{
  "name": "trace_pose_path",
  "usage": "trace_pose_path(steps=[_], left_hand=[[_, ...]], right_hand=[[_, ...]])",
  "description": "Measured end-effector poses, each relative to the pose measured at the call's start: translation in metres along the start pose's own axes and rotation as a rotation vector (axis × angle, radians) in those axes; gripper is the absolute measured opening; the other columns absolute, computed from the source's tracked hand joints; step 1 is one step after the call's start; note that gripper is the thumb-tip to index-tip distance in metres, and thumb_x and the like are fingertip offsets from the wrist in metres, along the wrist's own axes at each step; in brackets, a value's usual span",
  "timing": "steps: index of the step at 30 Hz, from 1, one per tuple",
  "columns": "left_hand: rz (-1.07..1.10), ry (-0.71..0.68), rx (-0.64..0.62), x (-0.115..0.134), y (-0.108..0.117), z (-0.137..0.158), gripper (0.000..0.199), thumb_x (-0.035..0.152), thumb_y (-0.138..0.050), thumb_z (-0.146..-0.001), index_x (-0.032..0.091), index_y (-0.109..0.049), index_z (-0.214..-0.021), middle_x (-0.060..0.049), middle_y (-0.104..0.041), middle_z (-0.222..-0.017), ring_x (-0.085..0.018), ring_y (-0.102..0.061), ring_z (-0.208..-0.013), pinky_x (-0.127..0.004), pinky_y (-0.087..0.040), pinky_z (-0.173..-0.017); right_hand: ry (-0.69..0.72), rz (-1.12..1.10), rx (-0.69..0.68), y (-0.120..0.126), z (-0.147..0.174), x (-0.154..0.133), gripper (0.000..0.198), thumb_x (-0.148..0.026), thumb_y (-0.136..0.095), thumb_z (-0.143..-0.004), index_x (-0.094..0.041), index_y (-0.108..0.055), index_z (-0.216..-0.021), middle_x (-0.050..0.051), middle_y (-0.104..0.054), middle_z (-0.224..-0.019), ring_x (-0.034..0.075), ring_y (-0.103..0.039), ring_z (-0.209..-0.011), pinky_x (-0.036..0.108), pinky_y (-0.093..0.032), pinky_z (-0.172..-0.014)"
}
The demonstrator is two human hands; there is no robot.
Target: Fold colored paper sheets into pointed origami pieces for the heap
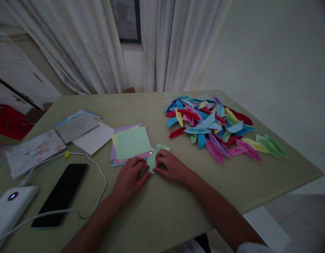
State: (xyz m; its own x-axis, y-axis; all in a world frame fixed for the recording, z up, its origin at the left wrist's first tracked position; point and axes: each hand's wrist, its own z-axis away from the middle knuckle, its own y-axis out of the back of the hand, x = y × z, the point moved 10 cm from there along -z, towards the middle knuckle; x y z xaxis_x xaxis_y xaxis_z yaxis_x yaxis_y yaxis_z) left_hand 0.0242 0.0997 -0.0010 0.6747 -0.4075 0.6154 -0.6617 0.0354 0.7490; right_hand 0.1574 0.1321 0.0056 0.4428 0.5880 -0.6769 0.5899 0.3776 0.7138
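Note:
A pale green sheet of paper (152, 161), partly folded, lies on the table between my two hands. My left hand (132, 175) grips its left edge between thumb and fingers. From the right, my right hand (169, 165) pinches the same paper, its fingers curled and covering part of it. Just beyond my left hand sits a stack of square coloured paper (133, 142), light green on top with purple, yellow, pink and blue edges showing. To the right rises a heap of folded paper pieces (201, 121) in many colours.
A black phone (62, 195), a white power bank (12, 207) and a looping white cable (104, 179) lie at the left. Behind them are a printed packet (36, 151) and a white sheet (95, 138). The table's edge (270, 200) runs along the right front.

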Motion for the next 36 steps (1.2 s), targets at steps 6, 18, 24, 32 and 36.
trace_pose_path(steps=[6, 18, 24, 32, 36], left_hand=[[0.001, 0.001, 0.006, 0.001, 0.002, 0.000, 0.010, 0.028, -0.067, -0.096, 0.026, -0.074, -0.104, -0.007, -0.069, -0.115, -0.028, -0.063, -0.110, -0.045, -0.050, -0.097], [-0.025, 0.004, -0.006, 0.000, -0.001, -0.002, 0.010, 0.029, -0.068, -0.096, 0.024, -0.073, -0.103, -0.008, -0.067, -0.116, -0.028, -0.062, -0.110, -0.047, -0.050, -0.098], [-0.069, -0.006, -0.017, 0.000, -0.004, -0.001, 0.009, 0.028, -0.068, -0.095, 0.024, -0.073, -0.102, -0.008, -0.068, -0.117, -0.029, -0.062, -0.109, -0.047, -0.051, -0.096], [-0.072, -0.003, 0.008, 0.004, -0.005, -0.001, 0.008, 0.026, -0.068, -0.094, 0.024, -0.072, -0.102, -0.009, -0.067, -0.116, -0.030, -0.061, -0.108, -0.051, -0.051, -0.097], [-0.083, 0.005, 0.011, 0.003, -0.006, 0.000, 0.009, 0.029, -0.068, -0.095, 0.025, -0.071, -0.102, -0.008, -0.066, -0.117, -0.030, -0.060, -0.108, -0.051, -0.051, -0.095]], right_hand=[[-0.011, 0.019, 0.007, 0.000, 0.000, -0.001, 0.017, -0.018, -0.082, -0.086, -0.016, -0.066, -0.086, 0.006, -0.061, -0.100, 0.020, -0.059, -0.095, 0.031, -0.047, -0.085], [0.006, 0.142, -0.018, -0.001, -0.002, -0.004, 0.018, -0.025, -0.079, -0.091, -0.017, -0.065, -0.098, 0.006, -0.063, -0.105, 0.021, -0.059, -0.099, 0.031, -0.047, -0.086], [0.104, 0.594, -0.149, -0.018, 0.010, -0.032, 0.008, -0.017, -0.063, -0.101, -0.017, -0.068, -0.108, 0.010, -0.069, -0.108, 0.023, -0.063, -0.097, 0.033, -0.051, -0.080], [0.027, 0.530, 0.028, -0.032, 0.053, -0.051, 0.046, -0.030, -0.065, -0.100, -0.013, -0.059, -0.143, 0.018, -0.067, -0.140, 0.031, -0.061, -0.128, 0.047, -0.051, -0.107], [-0.039, 0.505, 0.049, -0.023, 0.066, -0.041, 0.053, -0.039, -0.065, -0.101, -0.017, -0.055, -0.149, 0.015, -0.064, -0.147, 0.032, -0.058, -0.133, 0.050, -0.048, -0.111]])
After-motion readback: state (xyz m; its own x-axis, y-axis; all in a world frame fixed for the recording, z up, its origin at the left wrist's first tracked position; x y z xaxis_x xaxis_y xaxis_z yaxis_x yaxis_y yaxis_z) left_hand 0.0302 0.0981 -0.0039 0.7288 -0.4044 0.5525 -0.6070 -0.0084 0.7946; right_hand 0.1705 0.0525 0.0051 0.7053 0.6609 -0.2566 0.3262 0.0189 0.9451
